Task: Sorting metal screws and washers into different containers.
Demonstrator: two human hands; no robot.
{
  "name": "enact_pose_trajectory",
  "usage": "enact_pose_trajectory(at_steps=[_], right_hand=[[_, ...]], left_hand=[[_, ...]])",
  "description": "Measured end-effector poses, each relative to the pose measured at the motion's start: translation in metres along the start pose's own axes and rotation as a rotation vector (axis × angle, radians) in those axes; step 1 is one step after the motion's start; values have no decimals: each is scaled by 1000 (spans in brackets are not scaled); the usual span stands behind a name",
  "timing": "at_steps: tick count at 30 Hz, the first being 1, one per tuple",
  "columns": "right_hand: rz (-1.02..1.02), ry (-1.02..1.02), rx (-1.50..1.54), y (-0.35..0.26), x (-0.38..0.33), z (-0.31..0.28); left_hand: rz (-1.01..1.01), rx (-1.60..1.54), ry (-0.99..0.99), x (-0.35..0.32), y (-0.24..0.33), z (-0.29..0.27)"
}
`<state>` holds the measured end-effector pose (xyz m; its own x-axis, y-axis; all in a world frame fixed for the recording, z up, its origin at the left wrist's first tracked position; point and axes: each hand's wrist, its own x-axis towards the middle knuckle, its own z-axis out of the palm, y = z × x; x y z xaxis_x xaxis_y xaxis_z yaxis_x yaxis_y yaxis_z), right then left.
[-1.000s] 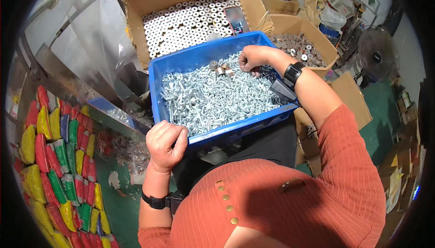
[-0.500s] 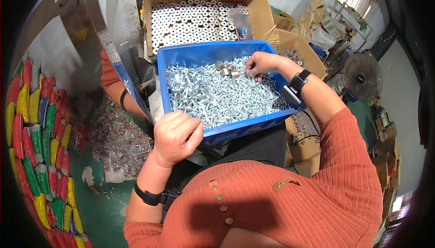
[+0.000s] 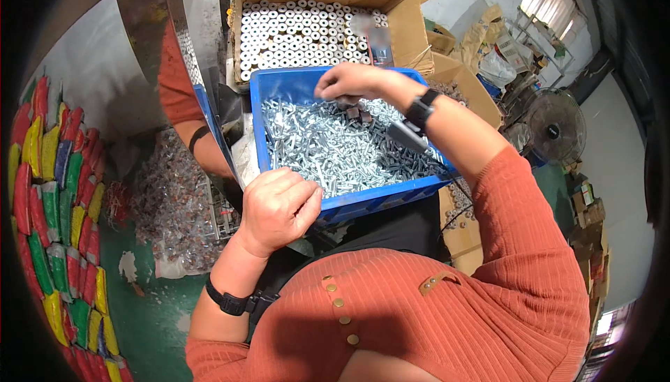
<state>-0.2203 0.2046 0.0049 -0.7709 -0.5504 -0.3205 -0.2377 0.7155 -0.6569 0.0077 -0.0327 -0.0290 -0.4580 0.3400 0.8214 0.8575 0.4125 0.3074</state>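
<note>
A blue plastic bin (image 3: 380,196) full of small silvery screw-like metal pieces (image 3: 328,152) stands in front of me. My right hand (image 3: 349,82) is above its far side, fingers curled together. Whatever those fingers hold, if anything, is hidden. Just below that hand, a few short metal cylinders (image 3: 354,114) lie on top of the pieces, in the forearm's shadow. At the bin's near left corner my left hand (image 3: 279,207) is closed in a fist, beside the lower end of a shiny curved metal panel (image 3: 202,103). What is inside the fist cannot be seen.
Behind the bin, an open cardboard box (image 3: 412,26) holds rows of white ring-ended cylinders (image 3: 300,33). Colourful packets (image 3: 63,207) are stacked at far left, near a heap of clear bags (image 3: 174,214). A fan (image 3: 555,131) and more boxes stand at right.
My right hand has risen off the pieces on the bin's right side and moved left across its far part. My left hand stays at the near left corner. The view has shifted slightly.
</note>
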Motion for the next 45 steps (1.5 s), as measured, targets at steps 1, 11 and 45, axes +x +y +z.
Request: enact_pose_trajectory(at_steps=[1, 11, 45], right_hand=[[-33, 57, -281, 2, 14, 8], [165, -11, -442, -6, 17, 29], [137, -58, -810, -56, -3, 42]], left_hand=[[4, 3, -11, 2, 1, 0], [0, 27, -24, 3, 2, -2], [-27, 22, -42, 1, 3, -1]])
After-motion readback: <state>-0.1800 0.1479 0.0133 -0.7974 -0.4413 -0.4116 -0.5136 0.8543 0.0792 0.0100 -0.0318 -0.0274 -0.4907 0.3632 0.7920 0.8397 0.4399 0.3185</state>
